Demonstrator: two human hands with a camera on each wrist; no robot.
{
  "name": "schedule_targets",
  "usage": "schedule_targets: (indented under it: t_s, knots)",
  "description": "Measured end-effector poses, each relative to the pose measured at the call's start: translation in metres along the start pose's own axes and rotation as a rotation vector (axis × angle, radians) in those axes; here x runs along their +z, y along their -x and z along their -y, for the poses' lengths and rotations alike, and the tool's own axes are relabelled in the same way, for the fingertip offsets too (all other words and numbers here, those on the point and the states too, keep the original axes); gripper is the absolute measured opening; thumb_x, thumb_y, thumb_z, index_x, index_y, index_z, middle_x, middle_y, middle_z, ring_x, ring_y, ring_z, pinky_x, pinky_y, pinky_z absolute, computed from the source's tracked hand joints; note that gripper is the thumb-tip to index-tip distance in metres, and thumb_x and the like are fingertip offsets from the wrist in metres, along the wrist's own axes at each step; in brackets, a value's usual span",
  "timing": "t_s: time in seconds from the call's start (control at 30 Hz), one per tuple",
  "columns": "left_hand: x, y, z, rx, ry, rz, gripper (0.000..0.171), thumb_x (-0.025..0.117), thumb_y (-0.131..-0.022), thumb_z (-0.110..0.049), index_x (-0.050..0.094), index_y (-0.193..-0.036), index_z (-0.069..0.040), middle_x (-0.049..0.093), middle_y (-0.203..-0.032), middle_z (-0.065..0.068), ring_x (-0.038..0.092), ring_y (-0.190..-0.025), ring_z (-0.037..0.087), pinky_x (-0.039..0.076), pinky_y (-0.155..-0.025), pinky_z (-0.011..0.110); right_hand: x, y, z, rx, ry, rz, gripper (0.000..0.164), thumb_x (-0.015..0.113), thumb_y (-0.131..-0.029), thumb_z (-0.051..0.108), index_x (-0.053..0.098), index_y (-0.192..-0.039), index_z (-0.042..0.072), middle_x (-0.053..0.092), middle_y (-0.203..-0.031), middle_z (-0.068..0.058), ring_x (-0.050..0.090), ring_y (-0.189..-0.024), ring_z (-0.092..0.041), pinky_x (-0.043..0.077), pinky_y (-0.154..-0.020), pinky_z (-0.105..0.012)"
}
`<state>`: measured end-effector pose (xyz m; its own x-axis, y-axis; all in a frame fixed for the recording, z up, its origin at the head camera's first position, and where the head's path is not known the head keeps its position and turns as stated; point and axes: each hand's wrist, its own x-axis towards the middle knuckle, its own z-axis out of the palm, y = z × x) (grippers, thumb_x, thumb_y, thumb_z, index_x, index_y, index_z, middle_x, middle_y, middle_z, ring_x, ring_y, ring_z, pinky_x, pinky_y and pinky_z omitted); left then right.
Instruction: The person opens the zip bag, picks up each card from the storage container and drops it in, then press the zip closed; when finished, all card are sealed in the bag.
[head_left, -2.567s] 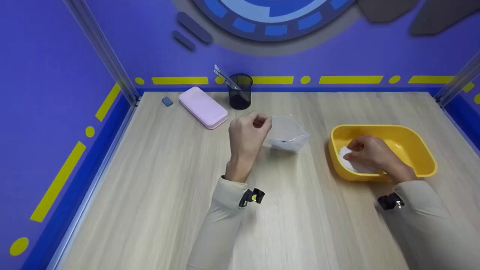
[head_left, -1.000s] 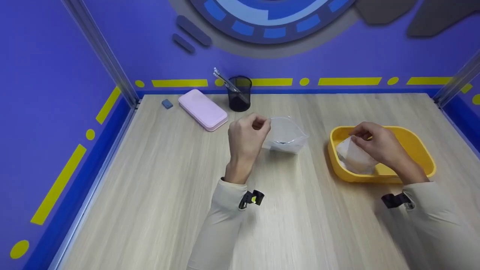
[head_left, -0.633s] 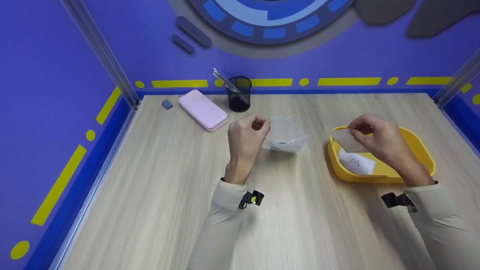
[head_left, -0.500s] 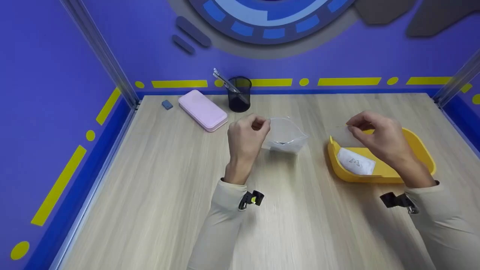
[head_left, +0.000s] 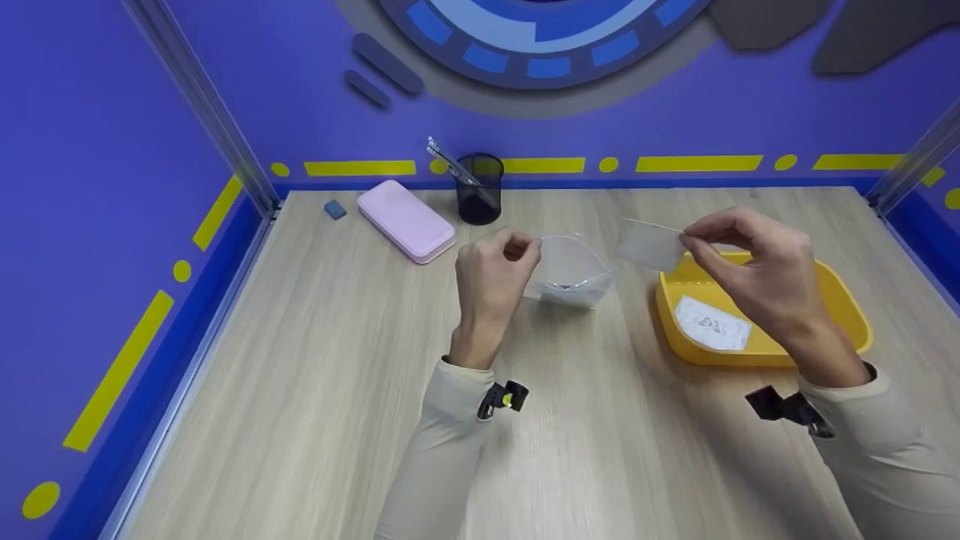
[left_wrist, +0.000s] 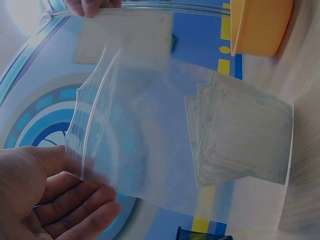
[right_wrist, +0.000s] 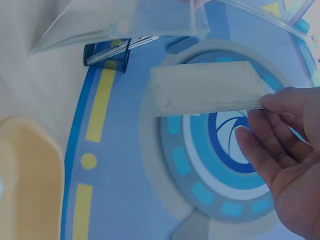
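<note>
My left hand (head_left: 495, 281) pinches the edge of a clear zip bag (head_left: 576, 259), whose mouth gapes at the top. Inside the bag, several pale cards (left_wrist: 245, 132) lie fanned at the bottom in the left wrist view. Between thumb and fingertips, my right hand (head_left: 769, 274) holds a thin whitish card (head_left: 651, 246) by one edge, close to the right of the bag's opening. That same card (right_wrist: 205, 89) shows flat and pale in the right wrist view. Below that hand, a white card with a butterfly print (head_left: 712, 324) lies in the yellow bin (head_left: 861, 334).
Behind my left hand stands a black mesh pen cup (head_left: 480, 199) with pens leaning in it. Left of it lie a pink pencil case (head_left: 406, 220) and a small blue eraser (head_left: 335, 210). A blue wall (head_left: 675, 120) closes off the table's back edge.
My right hand has picked a card out of the yellow bin, raised it and brought it left toward the bag. The butterfly card came into view beneath it. My left hand stays put.
</note>
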<state>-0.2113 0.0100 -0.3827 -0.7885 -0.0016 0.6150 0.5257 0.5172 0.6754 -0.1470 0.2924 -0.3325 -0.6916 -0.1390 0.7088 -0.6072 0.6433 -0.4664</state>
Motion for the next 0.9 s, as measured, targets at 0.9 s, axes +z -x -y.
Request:
schedule_targets:
  t_s: [0.9]
  knots:
    - [0.001,0.000,-0.001,0.001,-0.024,0.003,0.009,0.082,-0.090,-0.010,0.079,-0.082,-0.006,0.075,-0.075,0.002,0.070,-0.067,0.015,0.057,-0.068,0.030,0.021,-0.010,0.032,-0.026,-0.256,-0.096,0.025,0.074,-0.079,-0.029,0.070,-0.098,-0.013,0.075,-0.096,-0.013,0.075,-0.088,-0.012,0.058,-0.084,-0.022]
